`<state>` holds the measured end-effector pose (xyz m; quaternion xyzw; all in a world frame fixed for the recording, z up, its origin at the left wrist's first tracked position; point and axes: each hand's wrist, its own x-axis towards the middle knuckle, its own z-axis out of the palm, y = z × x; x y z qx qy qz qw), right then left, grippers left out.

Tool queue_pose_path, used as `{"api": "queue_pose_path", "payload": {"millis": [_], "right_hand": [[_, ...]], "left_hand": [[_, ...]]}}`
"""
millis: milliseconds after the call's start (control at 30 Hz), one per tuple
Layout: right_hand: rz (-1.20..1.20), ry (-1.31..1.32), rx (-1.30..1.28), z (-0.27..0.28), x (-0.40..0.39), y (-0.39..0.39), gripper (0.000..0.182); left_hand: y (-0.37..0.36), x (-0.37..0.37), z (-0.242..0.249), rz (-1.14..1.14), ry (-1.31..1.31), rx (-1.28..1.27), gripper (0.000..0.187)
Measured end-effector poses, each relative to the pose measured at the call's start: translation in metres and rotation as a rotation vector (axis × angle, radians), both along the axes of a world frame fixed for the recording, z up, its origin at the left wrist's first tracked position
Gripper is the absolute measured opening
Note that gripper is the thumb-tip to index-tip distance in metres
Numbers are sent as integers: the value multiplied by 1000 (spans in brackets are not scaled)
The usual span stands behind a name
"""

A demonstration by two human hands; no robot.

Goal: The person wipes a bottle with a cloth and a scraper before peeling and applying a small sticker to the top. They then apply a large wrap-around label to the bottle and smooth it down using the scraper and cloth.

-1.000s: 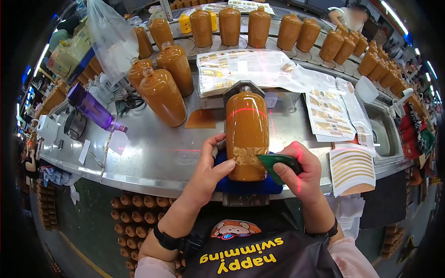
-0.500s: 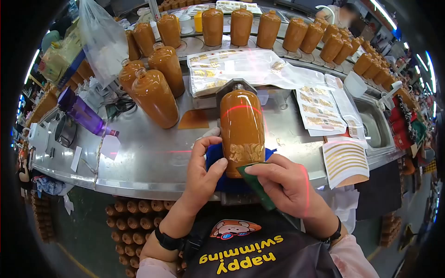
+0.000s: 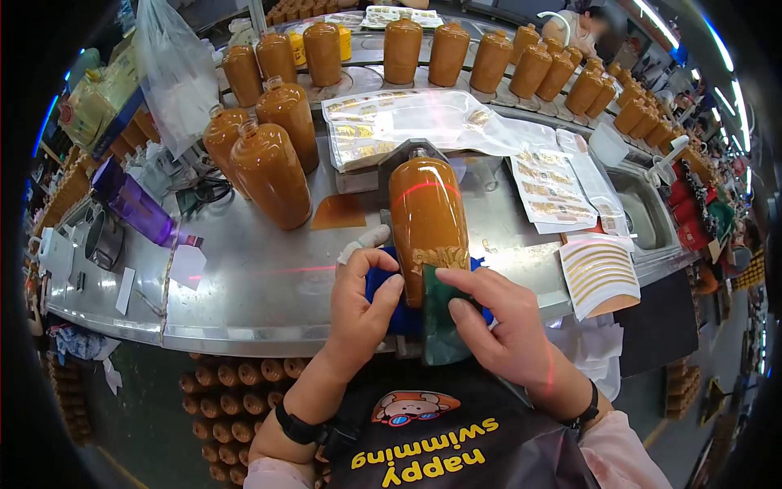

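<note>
A glossy brown bottle point(image 3: 429, 204) lies tilted in front of me, its neck against a dark angled rest point(image 3: 399, 155) and its base towards me. A raised gold decal point(image 3: 444, 258) runs across its lower part. My left hand point(image 3: 366, 297) is curled at the bottle's lower left side, index finger and thumb right at its edge. Between the fingers of my right hand point(image 3: 505, 322) is a dark green flexible sheet point(image 3: 444, 326), its upper edge overlapping the decal. Blue cloth point(image 3: 379, 273) shows beneath the bottle. A crumpled whitish piece point(image 3: 366, 240) is beside my left index finger.
Three brown bottles point(image 3: 273, 179) stand at the left, and more line the curved conveyor point(image 3: 358, 77) behind. Decal sheets point(image 3: 550, 187) and a card of gold strips point(image 3: 600, 277) lie right, before a sink point(image 3: 652, 212). A purple bottle point(image 3: 134, 200) leans at left. A person point(image 3: 577, 33) sits beyond.
My right hand has shifted up and turned the green sheet from a slant to nearly upright, over the bottle's lower front. My left hand stays at the bottle's side. The view has shifted slightly.
</note>
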<state>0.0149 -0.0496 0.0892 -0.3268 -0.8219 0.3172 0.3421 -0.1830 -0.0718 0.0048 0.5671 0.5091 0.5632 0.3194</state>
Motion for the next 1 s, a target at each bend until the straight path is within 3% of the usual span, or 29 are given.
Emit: {"api": "queue_pose_path", "payload": {"millis": [67,400,533,667,700,900,1000], "right_hand": [[15,31,-23,2,6,-1,30],[29,540,-688,0,24,6,44],[125,717,-905,-17,35,20,28],[49,739,-837,-18,38,28,22],[66,636,-796,-15,42,32,26],[129,261,2,1,34,43,34],[147,51,224,4,30,44,44]], "left_hand": [[1,3,4,47,61,36,16],[10,3,18,77,512,322,14],[11,2,20,101,619,344,12],[12,4,30,131,693,409,14],[13,5,32,136,704,429,15],[14,10,39,178,789,539,17],[13,10,40,182,802,550,16]]}}
